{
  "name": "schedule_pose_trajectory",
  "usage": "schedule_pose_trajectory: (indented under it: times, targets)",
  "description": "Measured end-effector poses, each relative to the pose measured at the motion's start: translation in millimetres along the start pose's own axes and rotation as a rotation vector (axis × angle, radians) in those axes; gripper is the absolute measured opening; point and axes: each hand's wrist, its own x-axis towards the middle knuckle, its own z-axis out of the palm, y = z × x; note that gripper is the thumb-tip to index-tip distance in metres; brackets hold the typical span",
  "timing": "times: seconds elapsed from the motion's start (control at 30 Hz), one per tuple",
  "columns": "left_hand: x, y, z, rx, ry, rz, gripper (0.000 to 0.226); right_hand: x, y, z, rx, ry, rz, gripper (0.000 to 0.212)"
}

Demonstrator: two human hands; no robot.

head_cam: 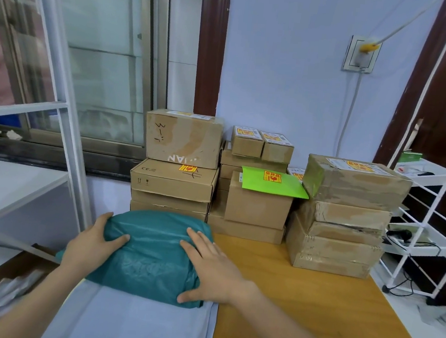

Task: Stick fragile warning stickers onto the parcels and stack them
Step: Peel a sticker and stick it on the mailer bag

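A soft teal plastic-bag parcel (pixel 150 257) lies at the near left of the wooden table (pixel 312 300), partly on a pale blue flat parcel (pixel 130 323). My left hand (pixel 92 240) grips its left end, fingers behind and thumb on top. My right hand (pixel 212 266) holds its right side with fingers spread over the top and thumb at the near corner. Behind stand stacks of cardboard boxes (pixel 177 180), several bearing yellow-and-red fragile stickers (pixel 272 177). No sticker shows on the teal parcel.
A bright green envelope (pixel 272 183) with a sticker lies on the middle stack. A taped box stack (pixel 342 215) fills the back right. A white wire rack (pixel 423 231) stands right of the table, a white shelf frame (pixel 58 114) on the left.
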Motion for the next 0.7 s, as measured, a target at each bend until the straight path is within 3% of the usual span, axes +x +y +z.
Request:
schedule_pose_trajectory:
  times: [0.17, 0.43, 0.7]
  targets:
    - [2, 1, 2, -0.063, 0.044, 0.015, 0.065, 4, -1, 1, -0.019, 0.002, 0.023, 0.109]
    - [4, 8, 2, -0.071, 0.159, 0.062, 0.054, 5, -1, -2, -0.111, 0.067, 0.014, 0.093]
    - [5, 15, -3, -0.077, 0.179, 0.170, 0.057, 10, 24, -19, 0.006, 0.203, 0.078, 0.060]
